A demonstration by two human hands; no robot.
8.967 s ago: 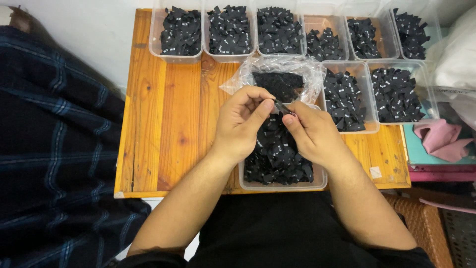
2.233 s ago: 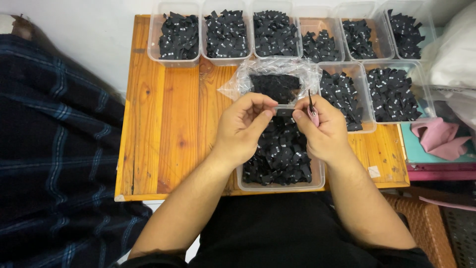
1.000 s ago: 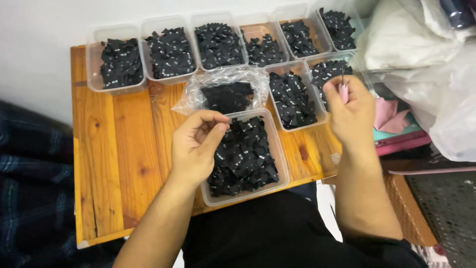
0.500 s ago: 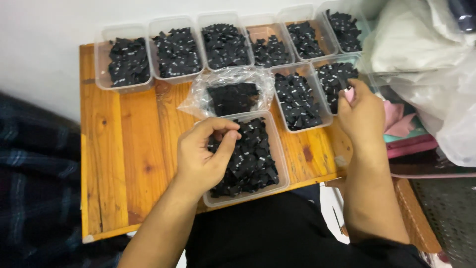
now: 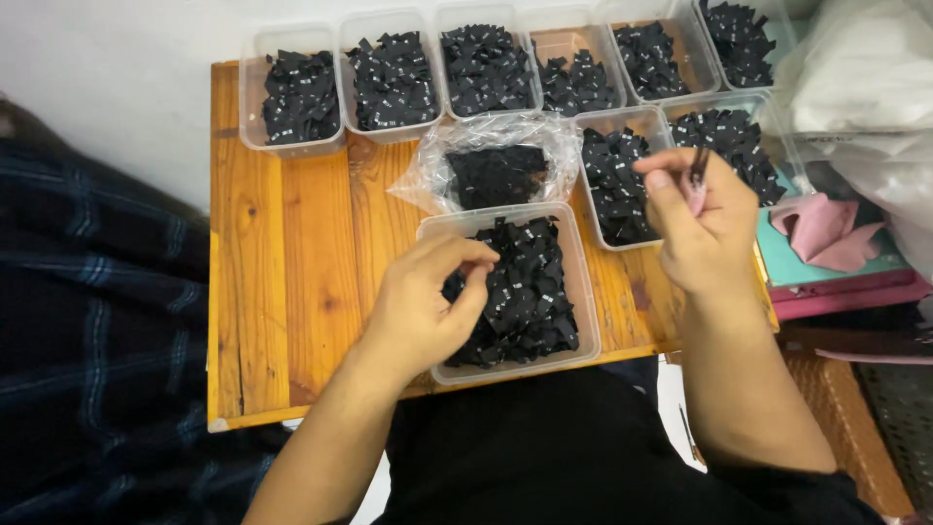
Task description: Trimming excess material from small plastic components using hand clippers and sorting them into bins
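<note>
Small black label [image 5: 698, 167], pinched upright.

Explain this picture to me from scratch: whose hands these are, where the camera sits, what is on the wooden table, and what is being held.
There is no machine here. The single view comes from a camera worn on a person's head, looking down at their own two bare hands. The small wooden table carries clear plastic tubs filled with small black fabric labels: a row along the far edge, two more on the right, and the nearest tub in front of the person. A clear plastic bag with more black pieces lies in the middle. The left hand reaches into the nearest tub, fingers pinched over the labels. The right hand is raised over the right-hand tubs, pinching one thin dark label. Pink cloth lies off the table's right.
</note>
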